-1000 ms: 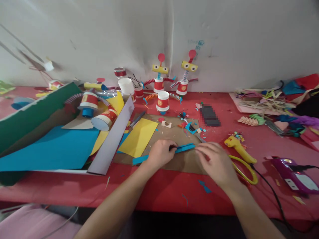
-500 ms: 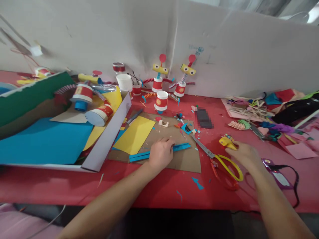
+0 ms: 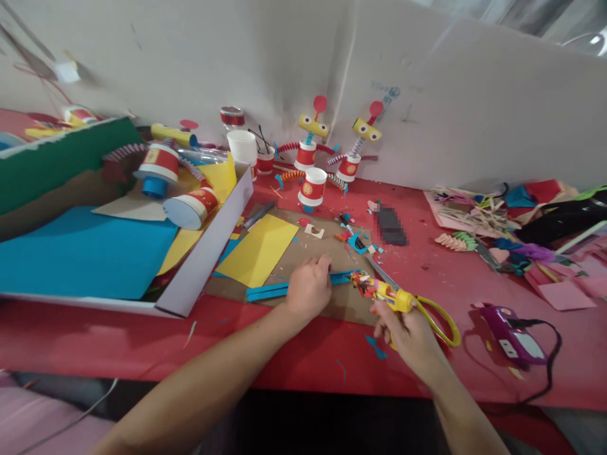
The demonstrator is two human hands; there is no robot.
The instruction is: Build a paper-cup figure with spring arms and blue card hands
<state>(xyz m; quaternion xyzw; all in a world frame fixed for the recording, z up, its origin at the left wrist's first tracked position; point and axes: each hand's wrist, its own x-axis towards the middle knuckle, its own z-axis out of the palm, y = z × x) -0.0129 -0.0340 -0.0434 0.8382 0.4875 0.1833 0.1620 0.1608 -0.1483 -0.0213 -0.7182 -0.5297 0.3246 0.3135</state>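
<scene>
My left hand (image 3: 310,287) is closed over the middle of the blue paper strips (image 3: 267,292), which lie across a brown cardboard sheet (image 3: 303,253). Its fingertips are partly hidden. My right hand (image 3: 410,332) grips a yellow hot glue gun (image 3: 386,292) by its handle. The gun's nozzle end, crusted with bits of coloured scrap, points left at the right end of the strips. Under the gun and hand lie yellow-handled scissors (image 3: 443,319), partly covered. A yellow paper sheet (image 3: 258,251) rests on the cardboard beyond my left hand.
A white-sided box (image 3: 208,249) with coloured paper stands at left. Paper-cup robot figures (image 3: 313,186) line the back. Paper scraps (image 3: 360,241) and a dark pixelated object (image 3: 391,225) lie nearby. At right are a purple power strip (image 3: 512,338) with a black cord and craft sticks (image 3: 474,212).
My right hand has brought the glue gun left from the right side of the table to the end of the blue strips. My left hand has stayed on the strips.
</scene>
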